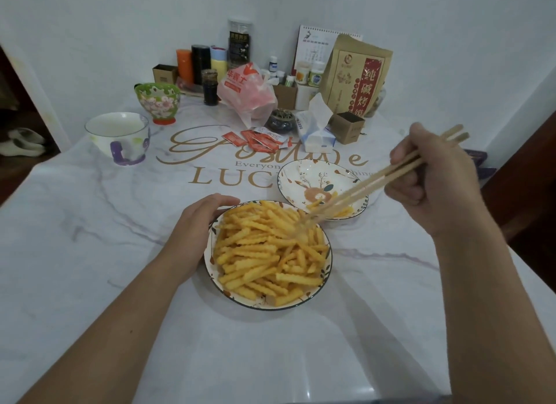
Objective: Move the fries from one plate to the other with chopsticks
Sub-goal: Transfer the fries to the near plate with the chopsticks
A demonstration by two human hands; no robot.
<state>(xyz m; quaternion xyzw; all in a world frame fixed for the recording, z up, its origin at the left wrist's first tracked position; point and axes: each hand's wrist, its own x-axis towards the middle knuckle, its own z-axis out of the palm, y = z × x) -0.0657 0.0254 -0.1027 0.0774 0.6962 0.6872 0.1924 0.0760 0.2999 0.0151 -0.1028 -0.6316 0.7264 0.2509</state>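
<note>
Right hand (433, 181) grips chopsticks (379, 181), tips blurred in the fries (267, 250); left hand (198, 226) cups that plate (326, 271); second plate (288, 175) just behind.

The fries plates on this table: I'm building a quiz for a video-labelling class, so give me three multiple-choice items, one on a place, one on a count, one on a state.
1. Where does the nearly bare plate lie relative to the full plate?
A. Farther from the person and to the right
B. Nearer the person and to the left
C. Stacked beneath it

2. How many chopsticks does the right hand hold?
A. One
B. Two
C. Four

3. What is the left hand doing?
A. Lifting the mug
B. Lying flat on the table, away from the plates
C. Resting against the full plate's rim

Answers: 1 A, it sits beyond the heaped fries, rightward. 2 B, two sticks show past the fingers. 3 C, its fingers curve along the left rim.
</note>
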